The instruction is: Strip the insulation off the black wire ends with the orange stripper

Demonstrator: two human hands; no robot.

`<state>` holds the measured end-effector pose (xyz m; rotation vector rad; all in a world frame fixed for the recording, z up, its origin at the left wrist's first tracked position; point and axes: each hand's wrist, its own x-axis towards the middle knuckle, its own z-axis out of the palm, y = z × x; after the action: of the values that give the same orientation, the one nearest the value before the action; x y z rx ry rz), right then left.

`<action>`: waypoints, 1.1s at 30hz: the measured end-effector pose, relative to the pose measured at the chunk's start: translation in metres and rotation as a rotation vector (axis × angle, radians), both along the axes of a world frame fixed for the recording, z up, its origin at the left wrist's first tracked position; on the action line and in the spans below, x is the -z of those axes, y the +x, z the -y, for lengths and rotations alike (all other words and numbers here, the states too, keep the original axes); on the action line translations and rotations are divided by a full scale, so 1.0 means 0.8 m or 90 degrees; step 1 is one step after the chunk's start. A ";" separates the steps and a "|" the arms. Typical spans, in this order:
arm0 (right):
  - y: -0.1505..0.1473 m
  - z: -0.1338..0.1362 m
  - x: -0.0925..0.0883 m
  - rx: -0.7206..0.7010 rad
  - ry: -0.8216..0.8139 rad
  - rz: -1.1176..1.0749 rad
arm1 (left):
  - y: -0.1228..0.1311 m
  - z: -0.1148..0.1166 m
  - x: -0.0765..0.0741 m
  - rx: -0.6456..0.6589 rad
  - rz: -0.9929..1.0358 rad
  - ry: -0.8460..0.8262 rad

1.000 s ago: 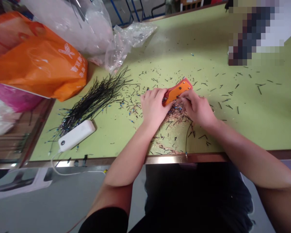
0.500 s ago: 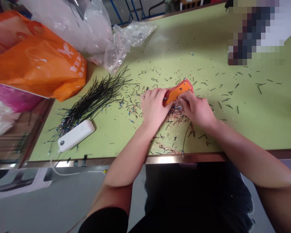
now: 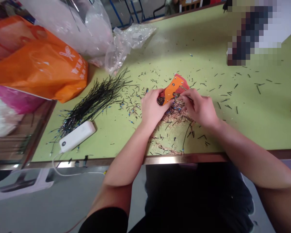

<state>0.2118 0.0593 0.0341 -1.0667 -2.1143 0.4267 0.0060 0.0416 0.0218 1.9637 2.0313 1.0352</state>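
Left hand [image 3: 153,105]: grasping an orange tool [image 3: 170,92], fingers round its near end. The tool, an orange body with red parts and small screws, sits over a heap of copper strands [image 3: 176,119] and black offcuts near the middle of the green surface [image 3: 262,126]. Right hand [image 3: 201,107]: fingertips drawn together beside the tool; whether they grip anything cannot be told.

Markings: the orange bag [image 3: 38,69] at the left bears a white winged emblem [image 3: 67,52] and, below it, slanted white characters [image 3: 79,69], too small and blurred to read. The white box [image 3: 77,136] has a dark round spot at one end and a white cable [image 3: 83,173] hanging past the edge.

Also noted: a bundle of black wires [image 3: 94,97] touching the box, and a clear plastic bag [image 3: 120,48] beyond.
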 end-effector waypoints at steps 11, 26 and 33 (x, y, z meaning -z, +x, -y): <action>-0.006 0.003 0.004 0.067 0.070 0.099 | 0.007 0.006 -0.004 0.021 0.006 0.015; -0.004 -0.002 -0.007 0.082 0.039 0.189 | 0.003 0.004 -0.007 -0.003 -0.046 -0.014; -0.007 0.002 -0.006 0.054 0.054 0.147 | 0.004 0.005 -0.005 -0.001 -0.069 0.003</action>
<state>0.2064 0.0575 0.0386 -1.1986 -2.2561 0.1777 0.0089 0.0374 0.0261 2.0630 2.0874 0.9539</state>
